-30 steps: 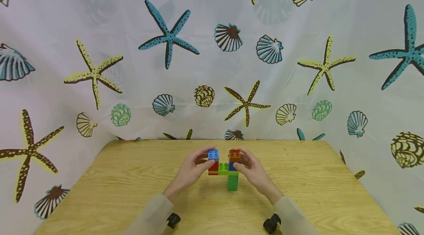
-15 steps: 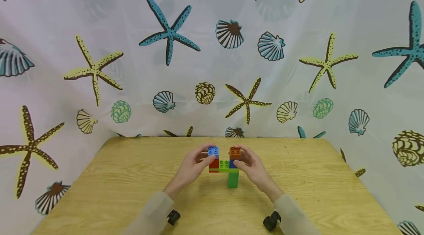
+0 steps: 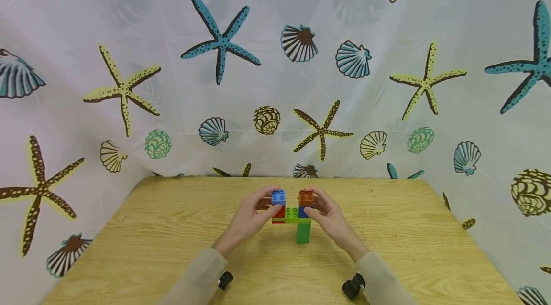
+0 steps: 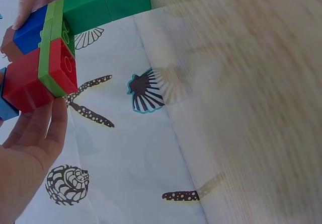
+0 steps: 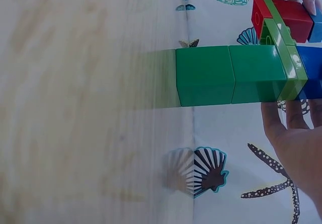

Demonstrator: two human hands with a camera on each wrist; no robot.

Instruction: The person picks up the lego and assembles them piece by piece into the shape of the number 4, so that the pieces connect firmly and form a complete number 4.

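A toy building-brick structure stands on the wooden table, on a column of two green bricks (image 5: pixel 205 76). A lime-green piece (image 3: pixel 292 214) lies across the column's top and juts out to the left. On its left end a red brick (image 4: pixel 26 81) carries a light blue brick (image 3: pixel 278 196); a thinner red piece (image 4: pixel 64 63) shows beneath. Above the column a dark blue brick (image 4: pixel 31 31) bears a brown brick (image 3: pixel 306 197). My left hand (image 3: pixel 251 214) grips the red and light blue stack, thumb in front. My right hand (image 3: pixel 329 216) holds the dark blue and brown stack likewise.
The wooden table (image 3: pixel 181 238) reaches back to a white curtain (image 3: pixel 241 161) printed with starfish and shells, which also hangs along both sides. Each sleeved wrist wears a small black camera, such as the right wrist camera (image 3: pixel 354 287).
The head view has tilted down a little, so the whole scene shows slightly higher. Both hands keep the same hold on the bricks.
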